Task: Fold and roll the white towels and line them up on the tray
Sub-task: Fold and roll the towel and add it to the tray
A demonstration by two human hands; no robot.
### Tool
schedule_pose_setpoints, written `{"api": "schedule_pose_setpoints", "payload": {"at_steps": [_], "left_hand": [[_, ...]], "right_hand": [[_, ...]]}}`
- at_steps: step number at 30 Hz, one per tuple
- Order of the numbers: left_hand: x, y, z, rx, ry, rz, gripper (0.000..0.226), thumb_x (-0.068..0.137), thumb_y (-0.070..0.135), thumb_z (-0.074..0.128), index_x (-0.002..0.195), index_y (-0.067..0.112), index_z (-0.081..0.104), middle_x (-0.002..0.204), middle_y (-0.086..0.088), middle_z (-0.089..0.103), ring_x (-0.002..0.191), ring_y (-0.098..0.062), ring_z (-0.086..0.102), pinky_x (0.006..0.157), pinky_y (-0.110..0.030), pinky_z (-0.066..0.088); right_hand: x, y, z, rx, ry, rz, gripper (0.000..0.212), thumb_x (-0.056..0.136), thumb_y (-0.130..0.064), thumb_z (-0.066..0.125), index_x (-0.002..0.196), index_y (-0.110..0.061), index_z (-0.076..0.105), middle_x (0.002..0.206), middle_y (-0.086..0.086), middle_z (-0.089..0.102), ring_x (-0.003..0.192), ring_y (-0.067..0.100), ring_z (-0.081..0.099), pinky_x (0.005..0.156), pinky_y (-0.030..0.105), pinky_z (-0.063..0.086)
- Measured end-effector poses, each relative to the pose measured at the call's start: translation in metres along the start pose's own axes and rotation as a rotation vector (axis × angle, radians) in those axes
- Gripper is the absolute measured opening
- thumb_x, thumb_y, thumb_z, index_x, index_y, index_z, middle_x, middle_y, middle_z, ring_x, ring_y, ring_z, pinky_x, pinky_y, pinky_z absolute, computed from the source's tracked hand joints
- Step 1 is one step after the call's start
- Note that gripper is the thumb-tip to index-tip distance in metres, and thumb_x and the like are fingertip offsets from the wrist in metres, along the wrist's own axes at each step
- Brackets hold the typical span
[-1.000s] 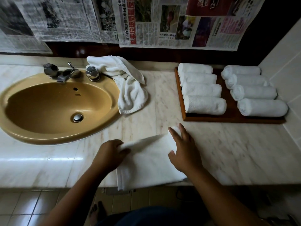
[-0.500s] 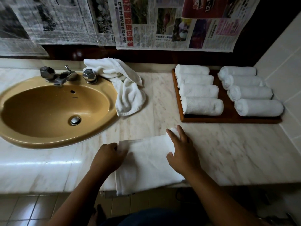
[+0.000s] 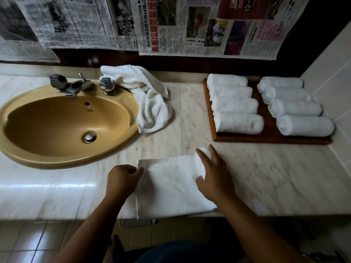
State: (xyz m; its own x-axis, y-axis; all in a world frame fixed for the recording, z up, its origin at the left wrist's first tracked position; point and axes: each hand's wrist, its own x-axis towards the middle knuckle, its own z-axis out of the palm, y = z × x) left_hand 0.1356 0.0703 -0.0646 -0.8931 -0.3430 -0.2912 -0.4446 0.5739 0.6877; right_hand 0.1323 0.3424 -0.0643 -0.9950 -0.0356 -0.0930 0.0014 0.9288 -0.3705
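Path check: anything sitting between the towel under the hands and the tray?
Nothing visible. Only bare counter lies between the flat towel and the near rim of the tray. The crumpled towel sits left by the sink, out of the path. Eight rolled towels already occupy the tray in two columns.

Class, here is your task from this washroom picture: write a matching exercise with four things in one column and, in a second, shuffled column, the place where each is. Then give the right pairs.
Things
1. rolled towels
2. crumpled towel
3. flat towel
4. newspaper sheets

Places
A. hung up behind the counter
B. on the wooden tray
C. at the counter's front edge, touched by the left hand and right hand
D. against the sink rim, by the tap

Pairs: 1-B, 2-D, 3-C, 4-A
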Motion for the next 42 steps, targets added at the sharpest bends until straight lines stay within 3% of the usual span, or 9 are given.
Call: {"api": "schedule_pose_setpoints", "payload": {"at_steps": [8,14,21,23,26,29,32,34,42], "left_hand": [[-0.001,-0.001,0.002,-0.035,0.033,-0.009,0.020,0.081,0.020,0.079,0.065,0.012,0.070,0.062,-0.007,0.067,0.057,-0.025,0.064,0.055,-0.041,0.058],[-0.002,-0.002,0.009,-0.023,0.056,0.034,0.016,0.084,0.015,0.076,0.073,0.019,0.065,0.074,0.003,0.065,0.071,-0.013,0.061,0.053,-0.021,0.041],[0.006,-0.007,0.014,-0.058,0.115,0.105,0.014,0.089,0.014,0.069,0.086,0.024,0.060,0.085,0.001,0.063,0.075,-0.012,0.058,0.054,-0.023,0.041],[0.015,-0.003,0.015,-0.052,0.144,0.145,0.015,0.090,0.011,0.067,0.095,0.023,0.059,0.094,-0.003,0.064,0.078,-0.015,0.059,0.059,-0.027,0.045],[0.018,0.012,0.018,0.084,0.287,0.364,0.039,0.087,0.008,0.068,0.122,0.015,0.054,0.121,-0.010,0.057,0.103,-0.026,0.058,0.083,-0.039,0.052],[0.002,0.027,0.028,0.221,0.259,0.494,0.059,0.090,0.027,0.066,0.142,0.013,0.044,0.142,-0.012,0.046,0.128,-0.030,0.044,0.103,-0.044,0.041],[-0.016,0.005,0.054,0.491,-0.034,0.497,0.077,0.096,0.063,0.032,0.158,0.021,0.014,0.166,-0.009,0.009,0.152,-0.029,0.009,0.121,-0.044,0.018],[-0.019,-0.014,0.066,0.620,-0.057,0.531,0.078,0.096,0.068,0.016,0.159,0.024,0.000,0.165,-0.007,-0.008,0.152,-0.024,-0.011,0.124,-0.043,0.003],[-0.011,-0.016,0.063,0.659,-0.055,0.544,0.078,0.095,0.072,0.012,0.158,0.030,-0.004,0.165,-0.002,-0.008,0.152,-0.020,-0.012,0.124,-0.042,0.000]], "right_hand": [[0.001,0.000,0.001,-0.003,0.001,0.003,0.083,0.086,-0.025,0.063,0.155,-0.046,0.021,0.167,-0.009,-0.005,0.144,0.027,0.026,0.103,0.042,0.046],[0.000,0.001,0.001,-0.017,0.001,-0.004,0.083,0.086,-0.026,0.062,0.155,-0.045,0.020,0.167,-0.008,-0.005,0.145,0.026,0.025,0.104,0.041,0.046],[0.001,0.001,0.002,-0.012,-0.004,0.019,0.083,0.087,-0.028,0.061,0.155,-0.046,0.017,0.167,-0.007,-0.006,0.146,0.027,0.023,0.103,0.040,0.047],[0.002,0.000,0.001,0.000,-0.007,0.055,0.083,0.088,-0.033,0.062,0.155,-0.046,0.016,0.167,-0.004,-0.005,0.145,0.029,0.024,0.102,0.041,0.046],[0.003,-0.001,0.000,-0.004,-0.019,0.082,0.085,0.088,-0.044,0.064,0.156,-0.045,0.012,0.166,0.001,-0.004,0.144,0.032,0.025,0.105,0.043,0.043],[0.002,-0.001,0.000,-0.013,-0.029,0.108,0.090,0.086,-0.046,0.066,0.155,-0.047,0.009,0.165,0.003,-0.004,0.143,0.034,0.027,0.106,0.043,0.042],[0.002,-0.001,0.001,-0.018,-0.032,0.132,0.090,0.087,-0.043,0.065,0.155,-0.048,0.007,0.165,0.003,-0.002,0.142,0.035,0.028,0.105,0.043,0.043],[0.002,-0.002,0.001,-0.025,-0.037,0.140,0.089,0.088,-0.041,0.064,0.155,-0.048,0.007,0.165,0.003,-0.002,0.142,0.034,0.028,0.104,0.043,0.044],[0.001,-0.004,0.005,-0.082,0.009,0.117,0.079,0.093,-0.042,0.055,0.158,-0.041,0.011,0.166,0.007,0.000,0.149,0.035,0.009,0.116,0.050,0.028]]}}
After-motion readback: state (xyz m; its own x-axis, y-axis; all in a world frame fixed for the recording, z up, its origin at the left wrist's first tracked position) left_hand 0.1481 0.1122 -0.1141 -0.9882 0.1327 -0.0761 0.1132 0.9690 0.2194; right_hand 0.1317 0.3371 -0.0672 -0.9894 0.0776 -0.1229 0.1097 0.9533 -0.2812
